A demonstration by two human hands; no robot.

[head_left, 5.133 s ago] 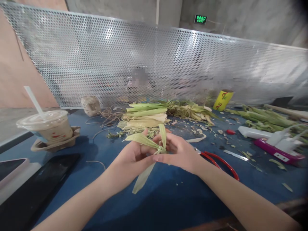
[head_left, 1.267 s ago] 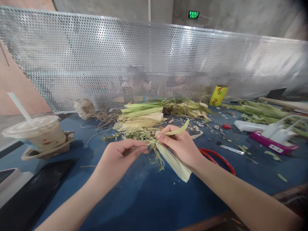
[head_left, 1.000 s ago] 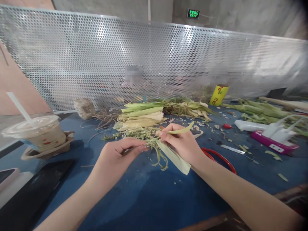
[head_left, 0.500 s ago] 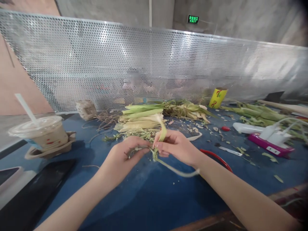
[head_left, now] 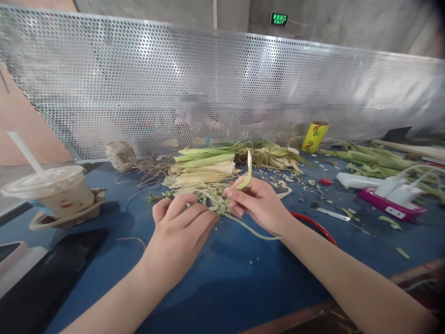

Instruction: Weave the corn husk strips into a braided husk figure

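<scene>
My right hand (head_left: 259, 203) pinches a narrow pale-green strip of corn husk (head_left: 249, 172), whose whitish tip points upward. From beneath these fingers a thin pale strand (head_left: 248, 228) curves towards my right wrist. Beside it, my left hand (head_left: 186, 227) is palm down with its fingers bent together at a heap of small dried green sprigs (head_left: 208, 191); its fingertips are hidden, so what they grip does not show. Just behind the heap lie stacked corn husks (head_left: 205, 164), green on top and yellowish below. The blue tabletop (head_left: 222, 278) is under both hands.
A lidded drink cup (head_left: 62, 192) in a cardboard holder and a black slab (head_left: 59, 278) are at left. Brown twine (head_left: 153, 169) lies behind. On the right are a yellow roll (head_left: 314, 137), a knife blade (head_left: 333, 214), a purple power strip (head_left: 389, 206) and more husks (head_left: 368, 160).
My left hand has turned palm down and moved onto the sprig heap. The husk strip in my right hand now stands more upright. The view has shifted slightly.
</scene>
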